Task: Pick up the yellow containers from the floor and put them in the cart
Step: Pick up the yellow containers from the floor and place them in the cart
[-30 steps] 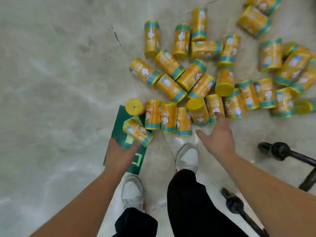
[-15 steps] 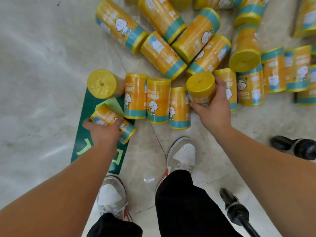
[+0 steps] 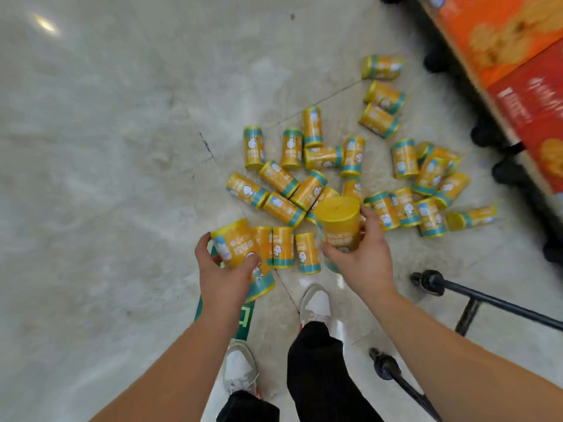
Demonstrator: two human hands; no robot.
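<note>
Two containers in hand, both off the floor. The left container (image 3: 236, 243) lies tilted in my left hand (image 3: 225, 275), fingers curled round its side, teal-banded end toward me. The right container (image 3: 338, 222) is roughly upright, yellow lid facing up at me, with my right hand (image 3: 365, 260) wrapped round its lower body. The pile (image 3: 286, 208) lies on its side on the floor just ahead of my shoes (image 3: 316, 303): a row of three right beside my hands, more scattered out to the right. Risks, my read: smooth round tubes, one-hand grip each, so a quick swing toward the cart could let one slip and drop into the pile, and anything on its side will roll. My feet are close to the front row, so a step forward kicks them. The black bars (image 3: 499, 304) at lower right, with a small wheel, look like the cart frame. The basket isn't in view, so I can't tell where the drop-off is. The floor (image 3: 106, 178) is pale polished stone with a crack line and glare, and a green marker (image 3: 243, 322) is stuck on it under my left hand. Orange and red boxes (image 3: 487, 35) sit on a black wheeled rack at top right.
</note>
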